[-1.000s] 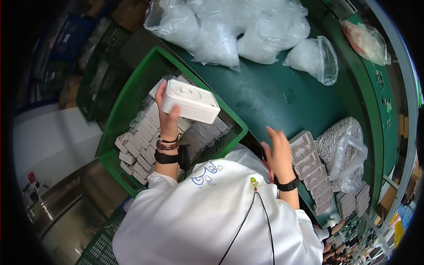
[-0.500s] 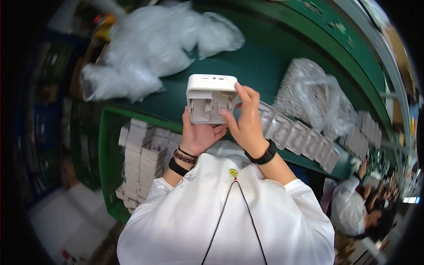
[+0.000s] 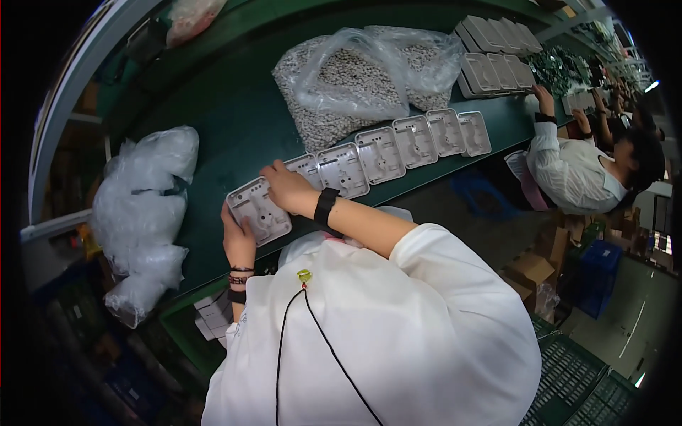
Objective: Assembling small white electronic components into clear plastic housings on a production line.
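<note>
A shallow, light grey-white plastic housing (image 3: 264, 216) lies at the near left end of a row on the green table, its hollow, ribbed inside facing up. My left hand (image 3: 239, 240) grips its left side, thumb over the near edge. At its far right corner my right hand (image 3: 288, 190) has its fingers bent over the rim; the fingertips are partly hidden. Right beside them the row of similar housings (image 3: 381, 156) runs off to the right, several of them side by side with their insides up.
Behind the row sits a clear bag of small grey pieces (image 3: 348, 82). Puffy clear plastic bags (image 3: 145, 213) lie at the left. Stacked housings (image 3: 490, 71) stand farther right, near a co-worker in white (image 3: 579, 167). A green crate (image 3: 185, 319) with white boxes is low at left.
The view has swung to the right. Both hands held a white housing up in front of my body before; now they are at a housing in the row's left end.
</note>
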Motion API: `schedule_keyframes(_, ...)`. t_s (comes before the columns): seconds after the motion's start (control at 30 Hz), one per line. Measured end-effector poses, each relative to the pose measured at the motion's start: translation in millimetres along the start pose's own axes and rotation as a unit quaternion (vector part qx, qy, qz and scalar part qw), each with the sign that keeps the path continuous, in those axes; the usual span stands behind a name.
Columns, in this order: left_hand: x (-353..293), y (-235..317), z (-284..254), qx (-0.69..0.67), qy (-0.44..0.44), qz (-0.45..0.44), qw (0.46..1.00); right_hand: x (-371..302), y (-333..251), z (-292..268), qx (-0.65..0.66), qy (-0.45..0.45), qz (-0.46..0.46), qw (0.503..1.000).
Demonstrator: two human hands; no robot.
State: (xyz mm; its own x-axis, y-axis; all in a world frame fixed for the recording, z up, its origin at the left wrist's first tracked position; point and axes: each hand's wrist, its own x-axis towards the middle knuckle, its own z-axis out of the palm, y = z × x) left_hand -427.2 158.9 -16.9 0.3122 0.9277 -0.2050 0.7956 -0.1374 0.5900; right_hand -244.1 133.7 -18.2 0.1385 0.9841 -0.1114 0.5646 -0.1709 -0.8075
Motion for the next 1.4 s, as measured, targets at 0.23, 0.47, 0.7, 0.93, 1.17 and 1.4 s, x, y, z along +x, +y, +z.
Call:
schedule_keyframes(0.23, 45, -27, 33, 0.103, -0.008, -0.058, 0.993, -26, 79, -81, -0.077, 0.138, -0.052, 0.986)
schedule_keyframes(0.47, 57, -16, 69, 0.078, 0.02, -0.012, 0.997, -151, 172, -171, -0.173, 0.204, 0.248, 0.931)
schedule_keyframes(0.7, 58, -26, 84, 0.075, 0.053, -0.052, 0.994, -198, 295, -281, -0.308, 0.38, 0.409, 0.77)
schedule_keyframes(0.93, 53, -1, 131, 0.227, 0.169, -0.265, 0.922, -173, 335, -257, -0.344, 0.247, 0.39, 0.817)
schedule_keyframes(1.17, 31, 3, 136, 0.183, 0.203, -0.257, 0.927, -178, 348, -273, -0.3, 0.261, 0.35, 0.848)
schedule_keyframes(1.4, 65, 196, 136, 0.115, 0.358, 0.12, 0.919, -185, 396, -314, -0.079, 0.233, 0.23, 0.941)
